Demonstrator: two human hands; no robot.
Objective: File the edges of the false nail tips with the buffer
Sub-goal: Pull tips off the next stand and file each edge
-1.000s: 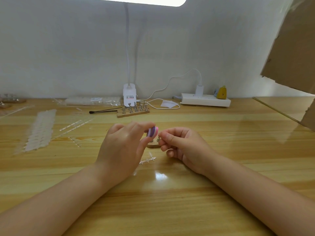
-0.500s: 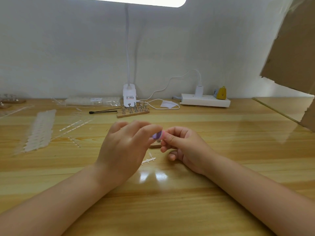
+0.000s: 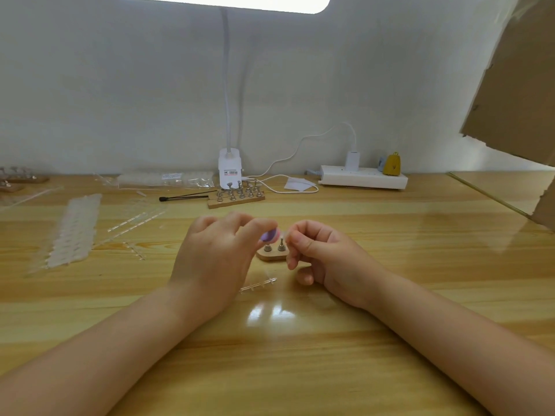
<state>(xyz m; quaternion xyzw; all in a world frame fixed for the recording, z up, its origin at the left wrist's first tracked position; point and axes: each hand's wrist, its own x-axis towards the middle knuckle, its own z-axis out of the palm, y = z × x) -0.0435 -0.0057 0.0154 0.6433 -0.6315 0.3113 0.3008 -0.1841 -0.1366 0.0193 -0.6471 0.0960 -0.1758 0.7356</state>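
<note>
— Purple and pink, that buffer (image 3: 269, 235): where is it?
— Centre of the frame, pinched in the left hand (image 3: 211, 259), its end just beside the right hand (image 3: 322, 256).
— And the right?
— Fingers curled, pinching something small and clear, probably a nail tip (image 3: 285, 235); too small to be sure.
— Below them?
— A little wooden stand (image 3: 271, 255) on the wooden table (image 3: 390, 235).

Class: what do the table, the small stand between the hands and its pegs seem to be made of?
Table: wood or wood veneer, glossy; grain lines and lamp glare show.
Stand: pale, matte, unpainted wood, probably.
Pegs: likely metal; grey with a dull shine.
</note>
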